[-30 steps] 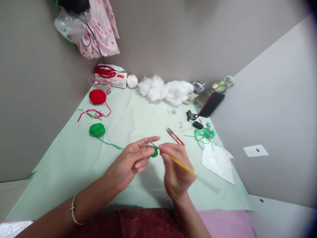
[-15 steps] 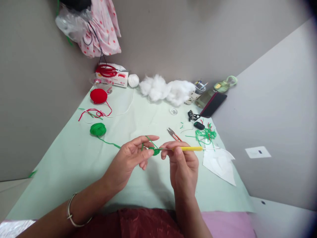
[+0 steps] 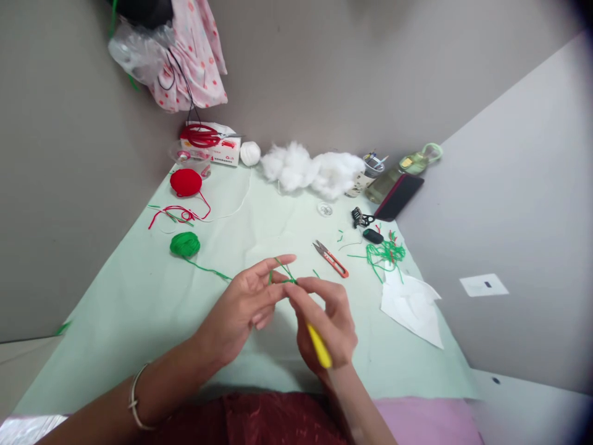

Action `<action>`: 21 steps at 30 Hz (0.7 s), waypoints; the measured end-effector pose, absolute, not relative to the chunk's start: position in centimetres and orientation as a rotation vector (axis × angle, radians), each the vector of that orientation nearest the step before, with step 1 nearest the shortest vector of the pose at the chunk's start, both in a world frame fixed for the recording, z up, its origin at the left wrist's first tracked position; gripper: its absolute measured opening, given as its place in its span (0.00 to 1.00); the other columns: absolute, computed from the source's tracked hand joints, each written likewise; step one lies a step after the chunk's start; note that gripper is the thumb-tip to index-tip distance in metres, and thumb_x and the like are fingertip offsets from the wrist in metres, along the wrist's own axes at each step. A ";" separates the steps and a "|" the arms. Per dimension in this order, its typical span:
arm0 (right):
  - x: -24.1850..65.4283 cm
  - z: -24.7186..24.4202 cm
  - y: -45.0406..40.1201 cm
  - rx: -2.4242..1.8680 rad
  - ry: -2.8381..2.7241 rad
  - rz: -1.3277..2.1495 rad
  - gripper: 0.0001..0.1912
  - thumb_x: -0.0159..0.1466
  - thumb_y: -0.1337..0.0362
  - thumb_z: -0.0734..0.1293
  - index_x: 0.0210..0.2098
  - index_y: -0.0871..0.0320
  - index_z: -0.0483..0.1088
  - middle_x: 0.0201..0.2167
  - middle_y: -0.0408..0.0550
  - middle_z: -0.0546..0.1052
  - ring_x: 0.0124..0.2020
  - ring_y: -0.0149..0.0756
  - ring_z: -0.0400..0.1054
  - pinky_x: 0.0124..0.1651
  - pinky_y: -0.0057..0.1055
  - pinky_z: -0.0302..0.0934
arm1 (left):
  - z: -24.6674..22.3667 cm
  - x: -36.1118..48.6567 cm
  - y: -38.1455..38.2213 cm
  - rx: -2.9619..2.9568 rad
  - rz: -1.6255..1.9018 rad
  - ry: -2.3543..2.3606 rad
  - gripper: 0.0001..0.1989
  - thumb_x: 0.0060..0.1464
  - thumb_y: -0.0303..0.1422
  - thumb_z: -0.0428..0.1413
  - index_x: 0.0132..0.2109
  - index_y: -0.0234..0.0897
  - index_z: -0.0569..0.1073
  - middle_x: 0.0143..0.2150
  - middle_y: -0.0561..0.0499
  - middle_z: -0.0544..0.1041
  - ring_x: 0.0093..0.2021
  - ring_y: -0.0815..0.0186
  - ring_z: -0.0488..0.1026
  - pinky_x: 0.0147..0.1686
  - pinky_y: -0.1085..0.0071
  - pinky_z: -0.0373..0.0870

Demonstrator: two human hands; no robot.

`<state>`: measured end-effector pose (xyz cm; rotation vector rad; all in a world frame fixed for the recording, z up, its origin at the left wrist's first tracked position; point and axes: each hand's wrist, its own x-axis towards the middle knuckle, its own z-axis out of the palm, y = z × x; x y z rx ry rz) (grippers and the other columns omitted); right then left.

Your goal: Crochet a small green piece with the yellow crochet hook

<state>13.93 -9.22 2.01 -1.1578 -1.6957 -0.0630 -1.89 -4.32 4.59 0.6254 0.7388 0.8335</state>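
My left hand (image 3: 243, 303) pinches a small green crocheted piece (image 3: 290, 281), mostly hidden by fingertips, with green yarn looped over its raised forefinger. From that hand a strand runs left to the green yarn ball (image 3: 185, 245). My right hand (image 3: 327, 321) touches the piece with thumb and forefinger, and the yellow-handled crochet hook (image 3: 319, 346) is held in its palm, handle slanting down toward me. The hook's tip is hidden. Beyond my right hand lie orange thread snips (image 3: 332, 259).
A red yarn ball (image 3: 186, 183) sits at the left. White stuffing (image 3: 310, 170) lies along the back. At the right are a phone (image 3: 399, 196), a hair clip (image 3: 360, 217), green yarn scraps (image 3: 385, 253) and white paper (image 3: 412, 306).
The yellow hook has swung from lying level to the right to slanting down toward me. My right fingertips have moved left onto the green piece, uncovering the snips.
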 end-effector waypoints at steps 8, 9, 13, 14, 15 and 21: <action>13.8 3.9 -7.8 -1.064 -1.359 0.539 0.10 0.73 0.68 0.65 0.42 0.52 0.80 0.35 0.47 0.82 0.33 0.36 0.75 0.34 0.35 0.72 | 4.5 -2.1 -3.9 0.663 0.839 0.698 0.18 0.57 0.34 0.70 0.55 0.43 0.82 0.39 0.55 0.73 0.19 0.83 0.55 0.20 0.76 0.52; 13.7 3.8 -7.9 -1.094 -1.412 0.471 0.10 0.72 0.69 0.66 0.44 0.52 0.80 0.37 0.48 0.82 0.35 0.37 0.76 0.35 0.35 0.73 | 4.5 -1.9 -4.1 0.688 0.861 0.717 0.18 0.57 0.35 0.70 0.55 0.43 0.82 0.39 0.55 0.73 0.20 0.82 0.56 0.21 0.76 0.53; 13.6 2.9 -8.6 -1.183 -1.657 0.079 0.18 0.70 0.73 0.67 0.53 0.47 0.79 0.42 0.50 0.83 0.41 0.40 0.79 0.39 0.36 0.75 | 4.6 -1.5 -4.1 0.649 0.885 0.739 0.22 0.53 0.36 0.72 0.55 0.40 0.82 0.32 0.58 0.71 0.20 0.80 0.54 0.20 0.76 0.51; 13.7 2.8 -8.7 -1.182 -1.691 0.022 0.19 0.70 0.74 0.68 0.54 0.47 0.79 0.44 0.51 0.83 0.42 0.40 0.79 0.39 0.36 0.75 | 4.6 -1.5 -4.0 0.611 0.846 0.720 0.22 0.53 0.36 0.72 0.55 0.39 0.82 0.28 0.59 0.68 0.20 0.80 0.52 0.20 0.76 0.50; 13.9 2.9 -8.7 -1.170 -1.689 0.009 0.19 0.69 0.74 0.68 0.53 0.47 0.80 0.44 0.51 0.83 0.42 0.40 0.78 0.39 0.36 0.75 | 4.6 -1.6 -3.8 0.568 0.808 0.696 0.21 0.54 0.36 0.72 0.55 0.37 0.83 0.25 0.61 0.64 0.19 0.79 0.49 0.19 0.77 0.48; 14.3 3.9 -7.9 -1.077 -1.261 0.555 0.11 0.73 0.68 0.65 0.42 0.52 0.81 0.32 0.46 0.80 0.30 0.34 0.73 0.32 0.32 0.70 | 4.7 -1.7 -3.4 0.523 0.838 0.711 0.15 0.54 0.33 0.70 0.49 0.37 0.85 0.31 0.58 0.67 0.20 0.80 0.48 0.20 0.77 0.50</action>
